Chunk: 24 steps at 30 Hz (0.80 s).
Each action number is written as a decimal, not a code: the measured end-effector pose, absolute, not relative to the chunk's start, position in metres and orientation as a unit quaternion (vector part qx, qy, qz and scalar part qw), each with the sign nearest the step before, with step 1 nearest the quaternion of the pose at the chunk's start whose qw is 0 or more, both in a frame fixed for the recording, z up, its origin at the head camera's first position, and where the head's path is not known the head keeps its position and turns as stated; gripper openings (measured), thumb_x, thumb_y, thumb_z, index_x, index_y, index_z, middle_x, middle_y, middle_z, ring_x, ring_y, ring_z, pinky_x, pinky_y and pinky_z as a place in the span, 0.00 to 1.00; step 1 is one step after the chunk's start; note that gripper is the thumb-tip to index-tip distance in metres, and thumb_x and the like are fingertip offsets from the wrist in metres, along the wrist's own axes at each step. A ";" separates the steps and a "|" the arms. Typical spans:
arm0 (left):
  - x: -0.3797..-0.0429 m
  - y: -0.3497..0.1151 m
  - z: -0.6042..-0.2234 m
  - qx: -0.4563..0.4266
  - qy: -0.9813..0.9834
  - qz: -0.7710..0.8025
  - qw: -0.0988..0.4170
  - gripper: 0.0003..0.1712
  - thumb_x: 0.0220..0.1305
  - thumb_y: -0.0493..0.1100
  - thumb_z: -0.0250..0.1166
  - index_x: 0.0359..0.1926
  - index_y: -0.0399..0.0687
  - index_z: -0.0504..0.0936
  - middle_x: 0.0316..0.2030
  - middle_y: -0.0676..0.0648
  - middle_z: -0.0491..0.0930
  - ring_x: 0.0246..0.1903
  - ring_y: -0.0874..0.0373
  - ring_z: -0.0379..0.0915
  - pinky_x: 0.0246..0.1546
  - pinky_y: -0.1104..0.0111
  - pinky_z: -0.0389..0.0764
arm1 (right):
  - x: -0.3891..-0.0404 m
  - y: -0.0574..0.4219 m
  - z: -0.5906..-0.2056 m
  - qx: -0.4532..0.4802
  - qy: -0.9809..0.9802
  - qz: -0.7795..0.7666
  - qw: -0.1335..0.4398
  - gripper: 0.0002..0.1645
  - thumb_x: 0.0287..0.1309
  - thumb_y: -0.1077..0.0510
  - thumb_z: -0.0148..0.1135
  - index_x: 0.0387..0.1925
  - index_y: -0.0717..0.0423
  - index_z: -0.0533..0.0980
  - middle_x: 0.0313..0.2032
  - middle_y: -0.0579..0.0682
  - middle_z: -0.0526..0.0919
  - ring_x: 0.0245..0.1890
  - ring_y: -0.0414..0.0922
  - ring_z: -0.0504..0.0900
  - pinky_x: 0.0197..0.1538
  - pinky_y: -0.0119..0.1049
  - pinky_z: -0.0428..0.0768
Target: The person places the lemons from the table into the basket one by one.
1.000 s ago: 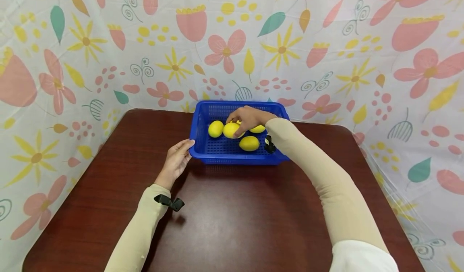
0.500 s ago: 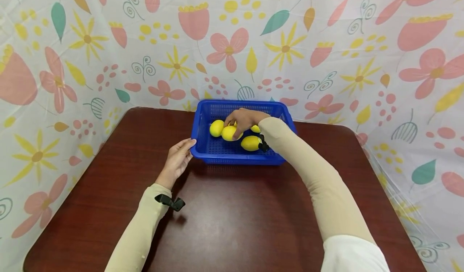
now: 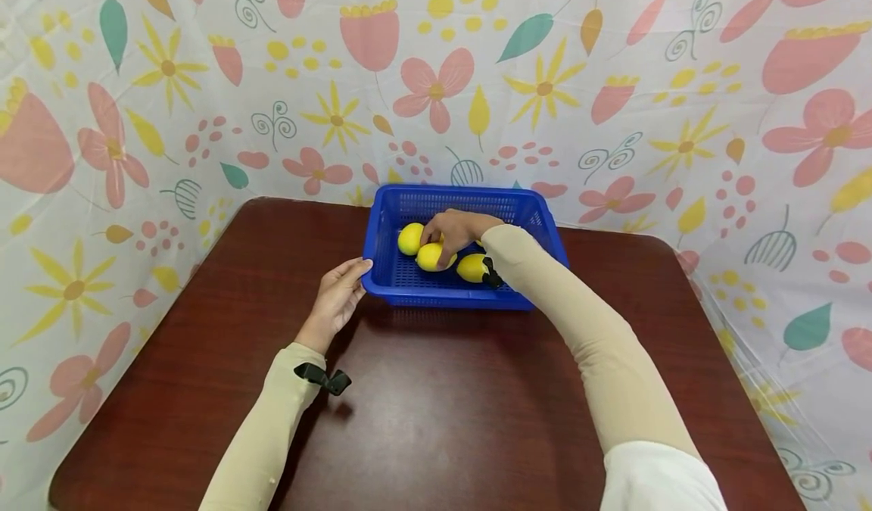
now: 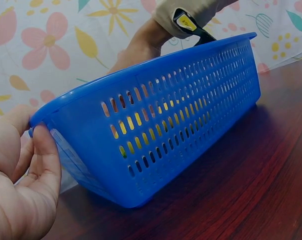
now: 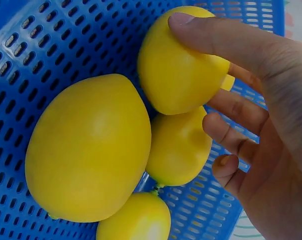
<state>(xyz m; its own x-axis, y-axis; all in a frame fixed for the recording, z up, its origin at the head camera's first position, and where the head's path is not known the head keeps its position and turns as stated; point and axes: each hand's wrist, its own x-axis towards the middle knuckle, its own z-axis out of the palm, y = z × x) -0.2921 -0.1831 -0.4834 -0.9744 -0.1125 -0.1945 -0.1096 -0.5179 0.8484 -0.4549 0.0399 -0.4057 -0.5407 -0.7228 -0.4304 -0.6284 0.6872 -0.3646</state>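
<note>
A blue plastic basket with slotted walls stands at the back of the table. My left hand pinches its left rim near the front corner, thumb on the near side in the left wrist view. Inside the basket, my right hand grips a yellow lemon with the thumb across its top; the other fingers reach round its far side, partly hidden. Beside it lies another lemon to the left. A front lemon is partly covered by the wrist strap. More lemons show below the held one.
The basket stands on a dark red-brown table with rounded corners. Behind and on both sides hangs a white flower-print cloth. Black straps with small cameras are on both wrists.
My right hand and the lemon in it have shifted a little left and toward the basket's front. The right wrist strap now overlaps the front lemon. My left hand keeps its place on the rim.
</note>
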 end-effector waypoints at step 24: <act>-0.289 -0.188 -0.476 0.096 -0.525 -0.845 -0.013 0.09 0.61 0.38 0.66 0.42 0.42 0.79 0.32 0.52 0.81 0.29 0.65 0.77 0.34 0.76 0.80 | -0.381 0.110 -0.356 -0.336 0.921 -0.191 0.049 0.21 0.58 0.43 0.64 0.51 0.47 0.78 0.42 0.46 0.84 0.41 0.44 0.81 0.46 0.42 0.79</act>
<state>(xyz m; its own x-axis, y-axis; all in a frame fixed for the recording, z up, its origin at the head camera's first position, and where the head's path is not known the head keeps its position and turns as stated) -0.2894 -0.1876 -0.4760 -0.9812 -0.0790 -0.1761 -0.1229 -0.4479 0.8856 -0.3810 0.1102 -0.3557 -0.7695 -0.6375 0.0390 -0.6002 0.7009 -0.3854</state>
